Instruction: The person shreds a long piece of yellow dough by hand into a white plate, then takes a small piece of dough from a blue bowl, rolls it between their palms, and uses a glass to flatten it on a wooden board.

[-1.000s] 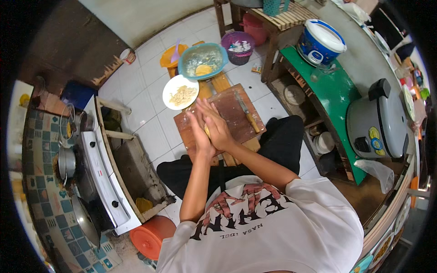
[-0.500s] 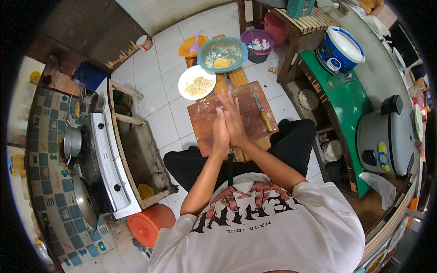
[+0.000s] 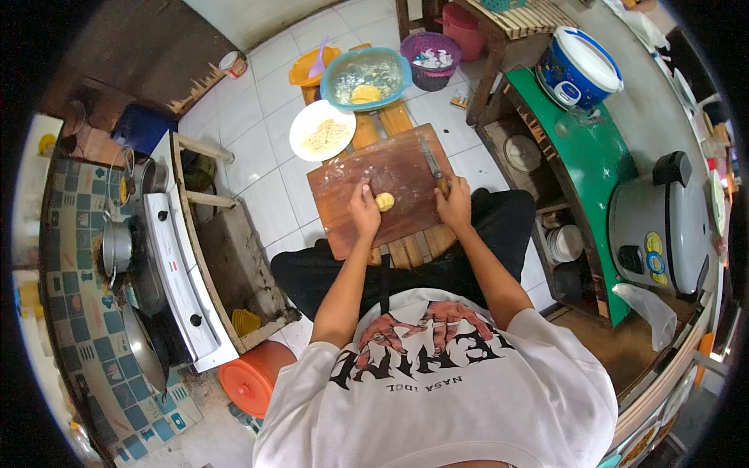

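A small yellow lump of dough (image 3: 384, 202) rests on the brown wooden board (image 3: 374, 173). My left hand (image 3: 363, 212) is right beside the lump, fingers partly bent and not wrapped round it; whether it touches the dough I cannot tell. At the board's right side lies a knife (image 3: 431, 160) with its blade pointing away from me. My right hand (image 3: 454, 204) closes on its wooden handle. Beyond the board, a blue bowl (image 3: 331, 97) holds more yellow dough (image 3: 365, 94). A white plate (image 3: 300, 140) carries thin pale strips (image 3: 326, 136).
The board sits on a slatted wooden bench (image 3: 396, 118) between my legs. Behind the bowl is an orange basin (image 3: 303, 72) with a purple scoop (image 3: 318, 62). A stove (image 3: 178, 269) stands to the left; a green-topped shelf (image 3: 593, 160) with cookers is at the right.
My palms, pressed together over the board before, have parted. The dough lump now shows on the board by my left hand, and my right hand has moved to the knife handle.
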{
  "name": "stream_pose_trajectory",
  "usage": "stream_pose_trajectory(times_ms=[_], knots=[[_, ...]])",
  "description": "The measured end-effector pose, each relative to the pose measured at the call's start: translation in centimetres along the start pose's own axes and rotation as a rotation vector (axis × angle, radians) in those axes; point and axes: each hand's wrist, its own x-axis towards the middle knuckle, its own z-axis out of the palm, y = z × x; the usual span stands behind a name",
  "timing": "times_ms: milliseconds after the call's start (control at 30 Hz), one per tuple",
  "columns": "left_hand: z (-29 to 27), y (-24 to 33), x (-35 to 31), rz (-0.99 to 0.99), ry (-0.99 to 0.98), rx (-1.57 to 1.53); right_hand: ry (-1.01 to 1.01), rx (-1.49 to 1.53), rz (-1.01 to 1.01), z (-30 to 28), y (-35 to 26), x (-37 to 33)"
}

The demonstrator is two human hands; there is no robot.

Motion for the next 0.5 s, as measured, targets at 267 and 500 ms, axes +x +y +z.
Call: stream_pose_trajectory(times_ms=[267, 500], knots=[[-1.8, -0.2, -0.9, -0.083, -0.073, 0.288, 0.234, 0.326, 0.219, -4.2, 4.3, 2.7], [0.4, 0.8, -2.6, 0.155, -0.478, 0.535, 0.69, 0.333, 0.318, -11.3, 14.4, 11.8]])
